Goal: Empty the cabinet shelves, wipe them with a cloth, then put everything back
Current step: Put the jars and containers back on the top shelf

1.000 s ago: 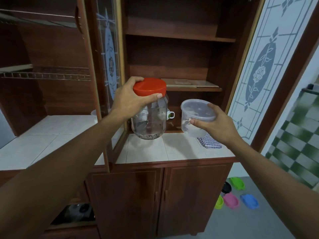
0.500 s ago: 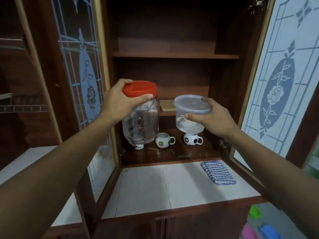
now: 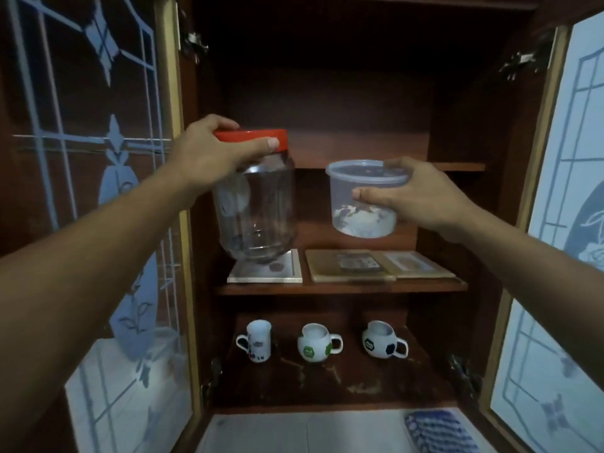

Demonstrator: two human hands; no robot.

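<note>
My left hand [image 3: 212,155] grips the red lid of a clear plastic jar [image 3: 258,210], held in the air in front of the open cabinet. My right hand [image 3: 415,194] holds a clear lidded tub [image 3: 359,204] with a little white stuff at its bottom. Both containers hang at the level of the upper shelf [image 3: 457,166], above the middle shelf [image 3: 343,288]. A blue-and-white striped cloth [image 3: 438,431] lies on the tiled counter [image 3: 294,433] at the bottom right.
Flat framed pictures [image 3: 379,264] lie on the middle shelf. Three mugs [image 3: 315,343] stand in a row on the bottom shelf. Glass cabinet doors [image 3: 98,223] with etched flowers stand open on both sides, close to my forearms.
Both hands have lifted the jar and the tub from counter height up to the upper shelf level. My view has tilted up and moved closer into the cabinet.
</note>
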